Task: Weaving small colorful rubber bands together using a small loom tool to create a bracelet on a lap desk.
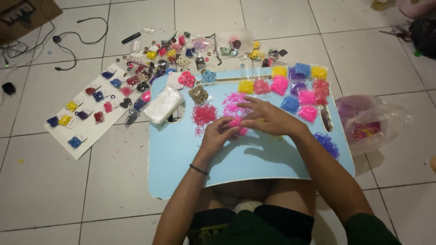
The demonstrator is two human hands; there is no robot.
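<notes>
Pink band cluster (238, 123) near worktop (254, 159) centre, mostly hidden between both hands. Left hand (218, 134) fingers curled, pinching cluster from left; black wristband on forearm. Right hand (268, 117) lies flat over cluster, fingers spread, grip underneath unclear. Loose pink bands (204, 114) just beyond left hand. Blue bands (328, 144) at right edge. Coloured packets (290, 86) along far edge.

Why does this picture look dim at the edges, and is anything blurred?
Head view: light falls mostly on the blue lap tray, with the floor tiles darkening toward the corners; both hands cast soft shadows on the tray; the small pink bands at the fingers look smeared and lack fine detail.
</notes>
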